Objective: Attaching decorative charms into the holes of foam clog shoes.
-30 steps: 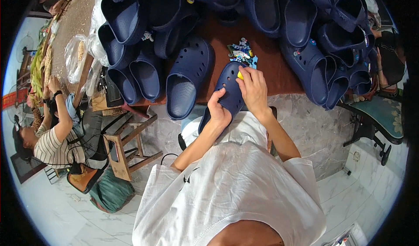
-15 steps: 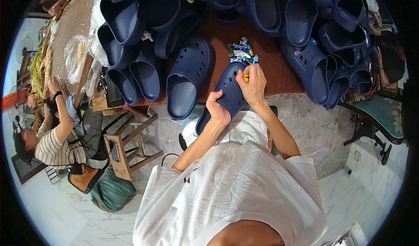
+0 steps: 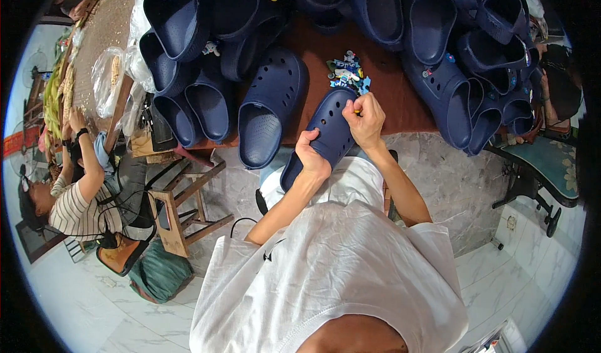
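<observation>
My left hand (image 3: 313,155) is closed on the side of a navy clog (image 3: 330,122), thumb on its upper. The clog lies tilted over my lap, its holed toe resting toward the table edge. My right hand (image 3: 366,121) pinches a small yellow-and-dark shoe charm (image 3: 357,112) against the right side of the clog's toe; fingers hide most of it. Just beyond the toe lies a small heap of colourful charms (image 3: 346,72), blue, white and green. A second navy clog (image 3: 272,93) without charms stands on the table to the left.
Many more navy clogs are piled along the back, left (image 3: 175,24) and right (image 3: 438,96) of the brown tabletop (image 3: 391,93). A wooden stool (image 3: 169,221) stands to the left, near another person (image 3: 78,196) in a striped shirt. At right is a green chair (image 3: 544,165).
My right hand has turned slightly and shifted a little, so less of the yellow charm shows. My left hand and the clog stay almost in place.
</observation>
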### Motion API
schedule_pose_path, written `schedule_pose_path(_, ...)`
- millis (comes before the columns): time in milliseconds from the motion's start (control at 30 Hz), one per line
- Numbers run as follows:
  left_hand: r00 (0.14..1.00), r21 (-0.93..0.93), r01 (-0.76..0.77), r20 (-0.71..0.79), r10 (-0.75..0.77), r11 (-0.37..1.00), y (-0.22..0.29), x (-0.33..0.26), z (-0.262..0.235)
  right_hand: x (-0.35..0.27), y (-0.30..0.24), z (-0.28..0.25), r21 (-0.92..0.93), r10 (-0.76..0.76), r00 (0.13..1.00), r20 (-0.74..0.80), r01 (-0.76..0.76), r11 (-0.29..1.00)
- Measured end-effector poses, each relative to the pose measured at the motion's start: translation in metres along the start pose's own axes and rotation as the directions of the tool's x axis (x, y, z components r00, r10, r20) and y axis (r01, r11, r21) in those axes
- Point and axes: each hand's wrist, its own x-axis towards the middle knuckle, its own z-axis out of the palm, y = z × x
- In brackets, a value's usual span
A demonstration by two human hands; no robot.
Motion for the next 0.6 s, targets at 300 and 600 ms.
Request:
schedule_pose_path(300,0.999,0.007,0.011,0.043,-0.012,1.000,0.010,-0.003,0.010,0.008,-0.018,-0.013,0.108,0.116,0.991,0.059,-0.122,0.987)
schedule_pose_path(600,0.991,0.081,-0.025,0.132,0.014,0.996,0.006,-0.001,0.011,0.006,-0.011,-0.020,-0.009,0.157,0.979,0.128,-0.157,0.988)
